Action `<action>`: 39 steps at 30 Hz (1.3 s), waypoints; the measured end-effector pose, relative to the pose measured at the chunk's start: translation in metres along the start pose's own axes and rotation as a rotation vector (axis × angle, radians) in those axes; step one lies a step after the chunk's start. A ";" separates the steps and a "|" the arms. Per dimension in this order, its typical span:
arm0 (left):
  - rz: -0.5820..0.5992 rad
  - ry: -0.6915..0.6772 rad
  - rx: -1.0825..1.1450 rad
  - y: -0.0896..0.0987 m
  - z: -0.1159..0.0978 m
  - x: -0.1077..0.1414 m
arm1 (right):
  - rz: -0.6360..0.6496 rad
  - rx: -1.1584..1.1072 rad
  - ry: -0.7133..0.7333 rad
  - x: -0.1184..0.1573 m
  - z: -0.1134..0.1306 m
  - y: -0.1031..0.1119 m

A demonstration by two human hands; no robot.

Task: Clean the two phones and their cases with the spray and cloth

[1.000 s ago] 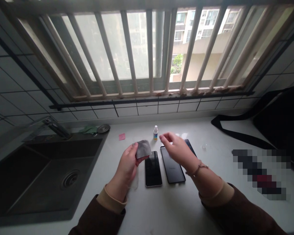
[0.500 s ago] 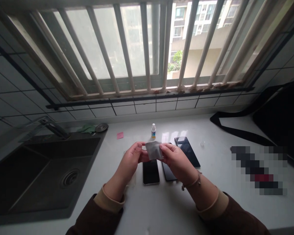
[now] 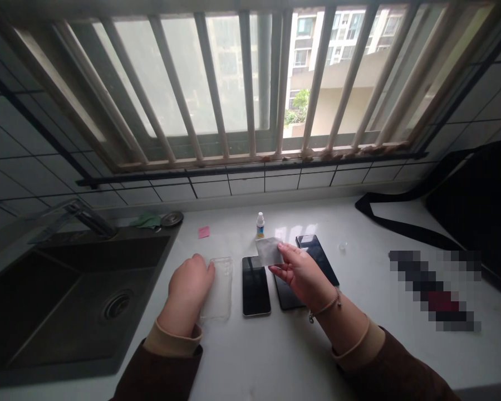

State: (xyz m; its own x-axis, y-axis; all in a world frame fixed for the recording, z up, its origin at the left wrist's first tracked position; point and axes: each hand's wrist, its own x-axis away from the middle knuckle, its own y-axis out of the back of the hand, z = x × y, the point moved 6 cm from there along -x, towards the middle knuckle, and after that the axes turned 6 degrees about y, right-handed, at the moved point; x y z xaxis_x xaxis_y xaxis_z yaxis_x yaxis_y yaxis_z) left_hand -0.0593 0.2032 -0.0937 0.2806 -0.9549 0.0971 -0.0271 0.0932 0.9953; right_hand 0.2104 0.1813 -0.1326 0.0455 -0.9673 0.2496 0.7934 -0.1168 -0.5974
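My right hand [image 3: 298, 273] pinches a thin grey cloth-like square [image 3: 269, 252] by its right edge, holding it over the top of a black-screened phone [image 3: 256, 289]. Curled fingers on my left hand [image 3: 191, 287] sit low at the left edge of a clear phone case [image 3: 220, 292]; their tips are hidden, so what they hold, if anything, does not show. Partly under my right hand lies a second dark device [image 3: 290, 298], and a dark tablet [image 3: 321, 256] rests beside it. Behind the cloth stands a small white-capped bottle [image 3: 260, 225].
A sink [image 3: 121, 334] with a faucet [image 3: 92, 220] is on the left. A pink sticky note [image 3: 204, 232] lies on the counter [image 3: 250, 356]. A small clear cap [image 3: 343, 247] is right of the tablet. A black bag [image 3: 476, 206] with a strap sits far right, behind a blurred-out patch.
My left hand has let go of the grey square and moved left and down to the clear case, which now shows. My right hand keeps the square, its free side now turned outward.
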 end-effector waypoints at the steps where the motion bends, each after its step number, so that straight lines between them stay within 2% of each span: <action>1: 0.006 0.000 0.008 -0.002 0.000 -0.001 | -0.004 0.001 0.000 0.000 0.000 0.000; 5: 0.006 0.019 0.065 -0.007 0.002 -0.005 | 0.052 0.029 -0.015 0.003 0.000 -0.004; 9: -0.034 0.049 0.113 -0.003 0.000 -0.008 | 0.233 0.046 -0.051 0.010 -0.001 -0.018; 12: -0.035 0.001 0.292 0.001 -0.008 -0.007 | 0.346 0.089 -0.090 0.018 -0.003 -0.028; 14: 0.032 -0.078 0.526 -0.002 -0.019 -0.005 | 0.374 0.118 -0.103 0.021 -0.003 -0.031; 19: 0.351 -0.185 1.237 -0.019 -0.051 0.010 | 0.374 0.138 -0.092 0.024 0.002 -0.035; 24: 0.612 -0.143 1.500 -0.030 -0.067 0.026 | 0.349 0.101 -0.106 0.022 -0.001 -0.033; 26: 0.648 -0.094 1.565 -0.031 -0.066 0.027 | 0.295 0.068 -0.089 0.018 -0.002 -0.028; 31: 0.588 0.025 1.645 -0.034 -0.059 0.022 | 0.107 -0.012 -0.051 0.009 0.000 -0.014; 35: 0.652 0.058 1.685 -0.034 -0.063 0.026 | 0.144 -0.034 -0.071 0.009 -0.002 -0.016; 39: 0.764 0.007 1.824 -0.024 -0.072 0.033 | 0.154 -0.065 -0.078 0.011 -0.002 -0.020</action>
State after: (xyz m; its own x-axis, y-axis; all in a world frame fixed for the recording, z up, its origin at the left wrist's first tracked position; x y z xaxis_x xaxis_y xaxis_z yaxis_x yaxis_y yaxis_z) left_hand 0.0193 0.1894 -0.1141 -0.2618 -0.8616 0.4349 -0.9022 0.0584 -0.4274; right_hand 0.1939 0.1726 -0.1197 0.2128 -0.9546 0.2084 0.7325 0.0147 -0.6806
